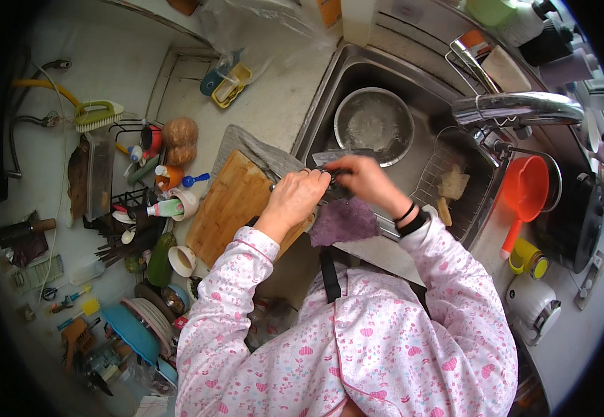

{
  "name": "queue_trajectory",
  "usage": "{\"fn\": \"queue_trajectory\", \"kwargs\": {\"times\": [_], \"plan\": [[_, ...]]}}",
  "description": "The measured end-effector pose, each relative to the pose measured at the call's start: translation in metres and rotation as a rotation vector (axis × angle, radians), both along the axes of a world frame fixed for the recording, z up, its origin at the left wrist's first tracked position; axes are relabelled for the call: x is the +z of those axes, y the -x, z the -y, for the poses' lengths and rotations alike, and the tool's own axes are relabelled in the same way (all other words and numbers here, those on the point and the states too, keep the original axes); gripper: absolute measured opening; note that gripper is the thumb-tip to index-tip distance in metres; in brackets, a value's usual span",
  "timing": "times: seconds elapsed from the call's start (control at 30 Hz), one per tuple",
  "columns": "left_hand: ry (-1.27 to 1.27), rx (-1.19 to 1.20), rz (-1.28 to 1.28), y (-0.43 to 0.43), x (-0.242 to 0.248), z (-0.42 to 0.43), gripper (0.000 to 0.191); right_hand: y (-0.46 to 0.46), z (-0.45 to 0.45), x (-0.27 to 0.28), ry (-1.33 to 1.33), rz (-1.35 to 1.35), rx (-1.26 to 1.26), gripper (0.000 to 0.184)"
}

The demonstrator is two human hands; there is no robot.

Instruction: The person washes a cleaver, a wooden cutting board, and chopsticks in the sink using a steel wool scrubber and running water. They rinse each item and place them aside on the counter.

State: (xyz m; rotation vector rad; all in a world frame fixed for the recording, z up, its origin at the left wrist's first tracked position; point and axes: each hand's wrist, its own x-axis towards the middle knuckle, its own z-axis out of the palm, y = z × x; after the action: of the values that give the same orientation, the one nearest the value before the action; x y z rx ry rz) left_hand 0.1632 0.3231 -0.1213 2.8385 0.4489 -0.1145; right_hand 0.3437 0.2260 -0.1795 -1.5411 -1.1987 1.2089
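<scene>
Both my hands meet over the front edge of the steel sink [328, 94]. My left hand [296, 193] is palm down, its fingers curled on a small dark object [334, 180]. From the right, my right hand [362, 180] pinches the same object, which is mostly hidden by fingers, so its kind cannot be told. Just beyond the fingers is a flat greyish piece [341, 155]. A purple cloth [346, 221] hangs over the sink's front edge below my hands. Under my left forearm lies a wooden cutting board [229, 203], with a grey cloth [249, 146] beside it.
A round metal basin [375, 122] with water stands in the sink, left of a wire rack [429, 172]. The chrome faucet [515, 107] reaches in from the right. A red ladle [526, 193] lies right of the sink. Left of the board are a cup [182, 260] and a green gourd [161, 260].
</scene>
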Motion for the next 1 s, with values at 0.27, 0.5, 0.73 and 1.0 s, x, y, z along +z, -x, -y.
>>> {"fn": "queue_trajectory", "kwargs": {"times": [0.27, 0.5, 0.73, 1.0], "plan": [[0.055, -0.05, -0.029, 0.009, 0.013, -0.006, 0.016, -0.014, -0.003, -0.087, 0.075, 0.455, -0.117, 0.038], [0.022, -0.024, -0.069, 0.028, 0.024, -0.013, 0.015, -0.086, -0.02, -0.173, -0.03, 0.995, -0.438, 0.014], [0.056, 0.011, -0.065, 0.028, 0.004, -0.013, 0.018, -0.082, -0.023, -0.19, 0.483, 0.258, -0.274, 0.021], [0.056, -0.065, 0.043, -0.008, -0.007, -0.016, 0.015, 0.003, -0.009, -0.002, 0.029, -0.064, -0.135, 0.036]]}}
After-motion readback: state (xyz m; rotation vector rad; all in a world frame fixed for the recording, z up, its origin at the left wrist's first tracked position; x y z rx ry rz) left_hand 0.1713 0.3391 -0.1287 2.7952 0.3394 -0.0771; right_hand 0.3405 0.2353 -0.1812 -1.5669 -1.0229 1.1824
